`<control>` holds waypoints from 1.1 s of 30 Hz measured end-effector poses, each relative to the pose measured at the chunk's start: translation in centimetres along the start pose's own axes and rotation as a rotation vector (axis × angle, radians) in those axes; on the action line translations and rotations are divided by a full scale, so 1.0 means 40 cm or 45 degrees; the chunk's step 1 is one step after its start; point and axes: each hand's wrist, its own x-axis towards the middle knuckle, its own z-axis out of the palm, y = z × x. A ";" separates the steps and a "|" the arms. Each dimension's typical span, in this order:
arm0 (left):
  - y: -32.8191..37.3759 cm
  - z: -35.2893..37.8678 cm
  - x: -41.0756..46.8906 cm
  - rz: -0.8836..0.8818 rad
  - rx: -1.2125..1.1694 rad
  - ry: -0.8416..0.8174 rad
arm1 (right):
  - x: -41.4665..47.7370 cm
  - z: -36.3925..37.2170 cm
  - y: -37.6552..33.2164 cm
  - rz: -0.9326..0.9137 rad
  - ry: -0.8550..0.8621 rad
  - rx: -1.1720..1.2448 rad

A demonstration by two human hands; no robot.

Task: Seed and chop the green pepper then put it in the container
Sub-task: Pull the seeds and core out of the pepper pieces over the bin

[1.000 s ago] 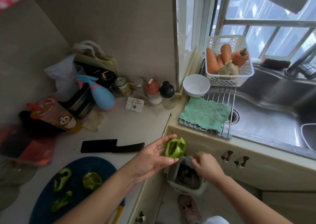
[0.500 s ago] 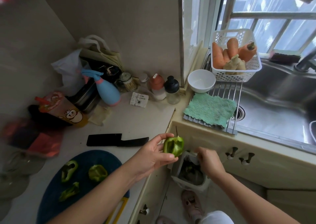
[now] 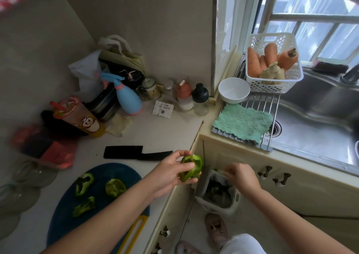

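Seeding looks nearly done: left grip [image 3: 171,173] clamped on pepper piece [image 3: 191,168] beside bin [image 3: 219,197]; right grip [image 3: 240,178] blurred, can't tell. Three pieces [image 3: 115,187] on board [image 3: 120,170]. Chopping and container still to do.

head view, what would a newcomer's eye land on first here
The bright hollowed green pepper piece gripped in the left hand at the counter's edge draws the eye first, with the right hand beside it over a small grey bin below the counter. Next come three more green pepper pieces on the dark blue oval cutting board at lower left, and the white plastic basket of orange carrots by the window, upper right.
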 end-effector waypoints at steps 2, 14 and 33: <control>-0.004 -0.008 -0.005 0.017 0.011 0.037 | -0.007 -0.018 -0.018 -0.044 0.051 0.035; -0.021 -0.122 -0.072 0.105 -0.198 0.343 | -0.011 -0.148 -0.260 -0.447 0.027 -0.017; -0.043 -0.086 -0.027 0.023 -0.285 0.282 | 0.029 -0.005 -0.101 0.041 -0.111 -0.160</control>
